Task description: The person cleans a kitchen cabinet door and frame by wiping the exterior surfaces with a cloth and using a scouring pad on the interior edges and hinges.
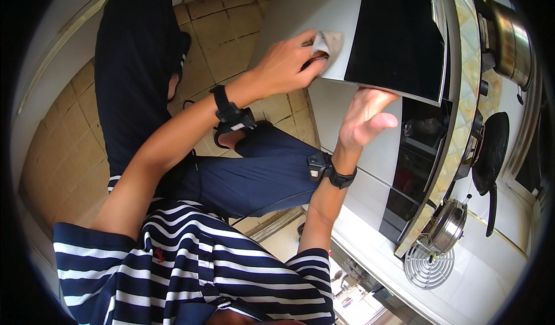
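Observation:
My left hand (288,63) holds a crumpled whitish cloth (334,43) against the glossy face of an open cabinet door (394,34). The door is white on one side and black on the other. The cloth lies on the white part, near the door's lower edge in the picture. At that edge is my right hand (362,119), palm upward and thumb stretched out to the side. Its fingers go behind the door and are hidden. Both wrists wear black straps with small devices.
Other white-and-black cabinet fronts (364,151) stand below the counter edge (433,177). On the cooktop side are a metal pot (511,43), a dark frying pan (490,151) and a lidded steel pan (451,225). A round wire rack (429,266) is nearby. Tiled floor (221,34) surrounds my legs.

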{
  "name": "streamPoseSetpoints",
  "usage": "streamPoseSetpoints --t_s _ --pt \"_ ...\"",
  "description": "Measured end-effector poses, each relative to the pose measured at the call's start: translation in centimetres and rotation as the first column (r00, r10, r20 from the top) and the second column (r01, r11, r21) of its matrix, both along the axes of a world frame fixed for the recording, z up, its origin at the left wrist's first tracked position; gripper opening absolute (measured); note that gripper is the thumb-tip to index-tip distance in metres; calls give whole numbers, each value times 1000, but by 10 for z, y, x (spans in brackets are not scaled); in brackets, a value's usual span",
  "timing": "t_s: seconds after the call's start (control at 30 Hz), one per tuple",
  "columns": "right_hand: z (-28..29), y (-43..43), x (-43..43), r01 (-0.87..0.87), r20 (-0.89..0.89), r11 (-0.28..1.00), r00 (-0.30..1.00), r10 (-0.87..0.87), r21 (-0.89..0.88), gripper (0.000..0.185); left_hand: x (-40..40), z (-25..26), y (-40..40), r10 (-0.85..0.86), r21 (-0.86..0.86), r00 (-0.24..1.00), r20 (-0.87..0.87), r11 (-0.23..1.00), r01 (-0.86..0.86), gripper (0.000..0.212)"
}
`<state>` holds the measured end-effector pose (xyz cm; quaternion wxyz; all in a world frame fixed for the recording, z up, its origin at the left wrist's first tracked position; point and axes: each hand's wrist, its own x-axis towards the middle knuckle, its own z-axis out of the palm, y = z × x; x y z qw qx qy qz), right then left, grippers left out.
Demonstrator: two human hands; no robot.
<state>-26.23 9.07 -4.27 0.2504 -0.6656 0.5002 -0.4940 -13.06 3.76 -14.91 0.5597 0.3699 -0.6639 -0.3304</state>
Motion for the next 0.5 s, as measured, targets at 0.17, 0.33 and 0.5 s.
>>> streamPoseSetpoints --t_s 0.17,0.33,0.5 --pt "-7 2 -16 -16 -49 1000 999 17 12 109 4 -21 -3 -88 126 985 149 990 70 24" --pt "-11 -7 -13 -100 9 992 995 101 -79 114 0 28 7 -121 13 953 -277 991 130 15" --pt "-3 15 -6 111 5 991 994 -112 80 118 1 108 5 -162 -312 932 -324 948 57 15"
